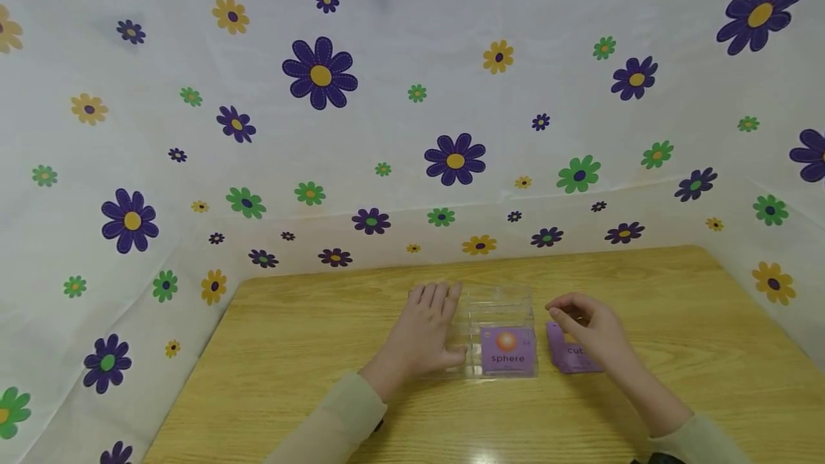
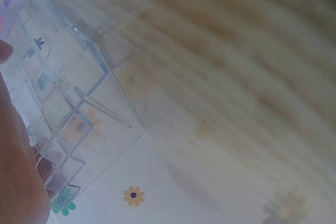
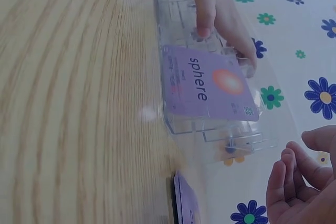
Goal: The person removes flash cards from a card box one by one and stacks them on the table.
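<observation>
A clear plastic organizer with stepped compartments stands on the table. In its front right section leans a purple card printed "sphere" with an orange ball; the right wrist view shows this sphere card too. My left hand lies with extended fingers on the organizer's left part, thumb toward the card. To the right, a small stack of purple cards marked "cub..." lies on the table, partly covered by my right hand. That hand hovers above the stack, fingers loosely bent, thumb apart, nothing between them.
The wooden table runs back to a white flowered cloth that hangs behind and along both sides. In the left wrist view the organizer's transparent walls lie close beside the left hand.
</observation>
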The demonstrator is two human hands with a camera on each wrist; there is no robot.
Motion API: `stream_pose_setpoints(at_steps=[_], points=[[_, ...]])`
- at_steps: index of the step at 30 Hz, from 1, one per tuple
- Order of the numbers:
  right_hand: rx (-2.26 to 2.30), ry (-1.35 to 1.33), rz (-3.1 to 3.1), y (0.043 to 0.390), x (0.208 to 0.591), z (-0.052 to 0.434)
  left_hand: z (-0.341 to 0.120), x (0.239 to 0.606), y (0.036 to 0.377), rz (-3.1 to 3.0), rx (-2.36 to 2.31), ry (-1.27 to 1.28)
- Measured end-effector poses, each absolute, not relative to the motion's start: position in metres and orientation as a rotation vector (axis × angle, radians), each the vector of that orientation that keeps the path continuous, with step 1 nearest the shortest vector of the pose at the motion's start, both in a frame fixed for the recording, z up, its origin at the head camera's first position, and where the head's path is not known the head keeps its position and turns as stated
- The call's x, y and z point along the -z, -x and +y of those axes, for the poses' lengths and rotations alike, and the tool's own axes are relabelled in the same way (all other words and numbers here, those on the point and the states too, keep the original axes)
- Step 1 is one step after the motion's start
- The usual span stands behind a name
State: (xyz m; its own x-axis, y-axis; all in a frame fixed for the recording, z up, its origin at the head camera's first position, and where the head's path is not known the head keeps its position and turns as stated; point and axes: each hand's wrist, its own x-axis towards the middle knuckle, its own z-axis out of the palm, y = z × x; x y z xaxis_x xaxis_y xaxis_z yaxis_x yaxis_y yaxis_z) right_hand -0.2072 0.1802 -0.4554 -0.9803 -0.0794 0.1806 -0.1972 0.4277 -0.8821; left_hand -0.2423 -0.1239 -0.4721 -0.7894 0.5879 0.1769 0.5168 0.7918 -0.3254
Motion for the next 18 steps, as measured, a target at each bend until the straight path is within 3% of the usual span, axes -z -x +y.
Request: stream_pose_setpoints(at_steps=[18], points=[[-1.573,-0.249,-2.601,0.2057,0.4591,0.1698,-0.1238,0.4738,0.2435,-2.685,-0.358,0.857]])
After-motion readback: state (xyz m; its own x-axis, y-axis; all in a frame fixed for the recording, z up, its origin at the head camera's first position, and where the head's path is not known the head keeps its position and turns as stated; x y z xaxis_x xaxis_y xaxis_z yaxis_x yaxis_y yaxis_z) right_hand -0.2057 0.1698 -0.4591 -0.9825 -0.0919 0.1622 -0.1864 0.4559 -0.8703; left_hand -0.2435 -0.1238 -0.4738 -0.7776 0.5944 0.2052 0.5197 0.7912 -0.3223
